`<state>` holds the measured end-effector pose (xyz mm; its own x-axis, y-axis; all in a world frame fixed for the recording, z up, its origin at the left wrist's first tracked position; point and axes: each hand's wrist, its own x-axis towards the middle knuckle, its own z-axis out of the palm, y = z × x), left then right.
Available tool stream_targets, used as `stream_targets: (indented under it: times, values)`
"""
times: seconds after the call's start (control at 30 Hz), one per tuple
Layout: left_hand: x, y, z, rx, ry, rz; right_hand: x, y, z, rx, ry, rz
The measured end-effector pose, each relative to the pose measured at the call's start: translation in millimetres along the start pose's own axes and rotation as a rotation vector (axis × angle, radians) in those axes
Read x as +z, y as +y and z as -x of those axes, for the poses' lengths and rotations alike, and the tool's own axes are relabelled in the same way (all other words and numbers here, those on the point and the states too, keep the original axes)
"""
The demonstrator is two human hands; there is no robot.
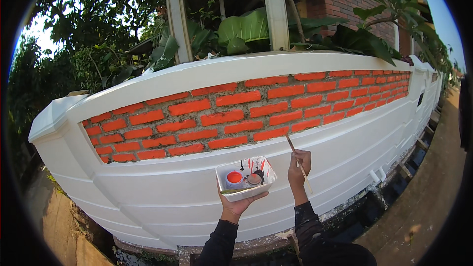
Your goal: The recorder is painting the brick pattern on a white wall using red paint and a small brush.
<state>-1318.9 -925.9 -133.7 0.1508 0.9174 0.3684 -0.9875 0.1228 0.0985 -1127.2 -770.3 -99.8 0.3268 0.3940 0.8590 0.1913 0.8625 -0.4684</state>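
My left hand [237, 207] holds up a white plastic tub [246, 196] from below, fingers wrapped under its base. Inside the tub stand a cup of orange paint [234, 177] and a second small round container [253, 180], with dark and orange smears on the tub's wall. My right hand [299, 163] is closed round the thin handle of a paintbrush [291, 144]. The brush tip meets the lower edge of the bottom row of orange-painted bricks [270, 134], or is just in front of it. Grey mortar shows between the bricks.
White wall mouldings [162, 187] frame the brick panel above and below. A dark drainage ditch [367, 212] with crossbars runs along the wall's foot, beside a brown path [414, 207]. White pipe stubs [378, 175] stick out low on the right. Leafy plants [244, 29] and posts rise behind the wall.
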Motion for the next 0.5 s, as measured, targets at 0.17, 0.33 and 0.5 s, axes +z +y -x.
stream_targets:
  times: [0.17, 0.33, 0.5]
  values:
    - [-2, -3, 0, 0.016, 0.044, -0.041, 23, -20, 26, -0.106, -0.273, -0.136]
    - [2, -6, 8, 0.035, 0.064, -0.037, 19, -18, 18, 0.136, -0.198, -0.193]
    - [2, -2, 14, 0.033, 0.03, 0.0, 12, -18, 13, 0.038, -0.163, -0.124]
